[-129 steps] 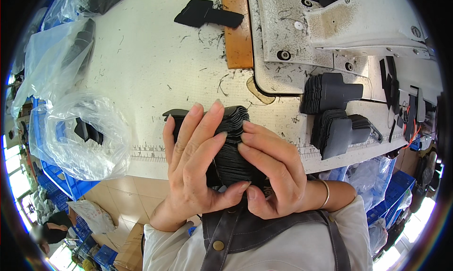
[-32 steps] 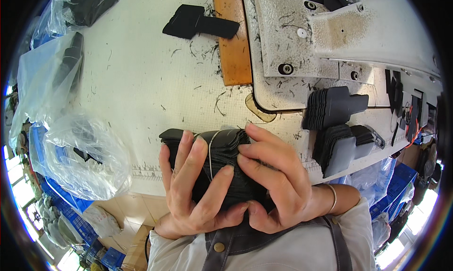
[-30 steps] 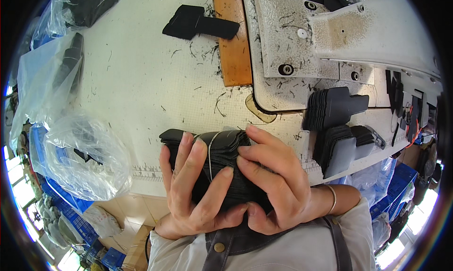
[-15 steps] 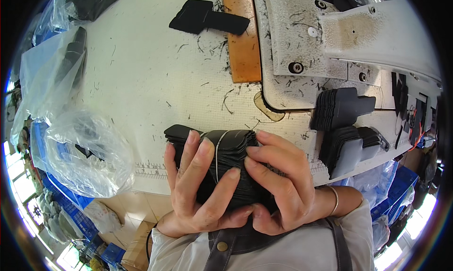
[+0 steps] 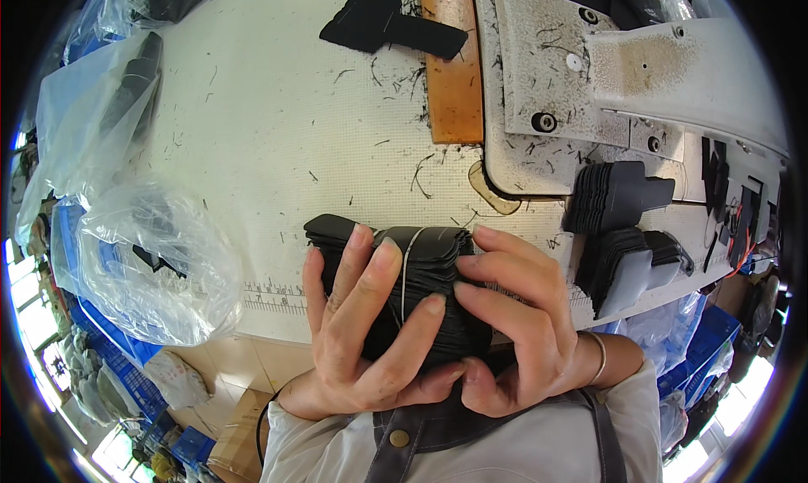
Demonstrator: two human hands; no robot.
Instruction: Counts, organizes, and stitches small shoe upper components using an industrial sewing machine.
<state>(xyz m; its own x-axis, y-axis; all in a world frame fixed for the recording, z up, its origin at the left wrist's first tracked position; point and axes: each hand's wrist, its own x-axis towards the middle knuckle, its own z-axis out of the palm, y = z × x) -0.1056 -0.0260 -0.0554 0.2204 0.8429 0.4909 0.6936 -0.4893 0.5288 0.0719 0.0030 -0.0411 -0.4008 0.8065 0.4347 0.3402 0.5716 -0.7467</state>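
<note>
Head view: a pale, gridded surface [image 5: 252, 146] fills most of the scene, with ruler marks along its near edge. A white machine [image 5: 699, 71] stands on it at the upper right, its arm reaching in from the right. At the left edge lie a cloudy plastic bag [image 5: 76, 121] with something dark inside and, nearer the person, a crumpled clear bag [image 5: 194, 294]. A blue crate [image 5: 715, 336] sits below the surface at the right.

The left hand [image 5: 358, 340] and right hand [image 5: 534, 340] share a thick black bundle [image 5: 433, 268] of layered pieces at the near edge of the surface, in front of the person's chest. The left grip is closed around its left part, fingers spread over the top and side; the right grip clasps its right end. The thumbs come together low on the near side. Whether the bundle rests on the surface cannot be told.

To the right, two stacks of dark pieces, a far stack [image 5: 619, 193] and a near stack [image 5: 623, 268], lie just beside each other. An orange-brown strip [image 5: 457, 87] runs beside the machine; a single black piece [image 5: 362, 20] partly overlaps it. A pale band [image 5: 405, 281] circles the bundle. A bangle [image 5: 601, 361] rings the right wrist. Dark thread scraps [image 5: 418, 176] dot the surface.
</note>
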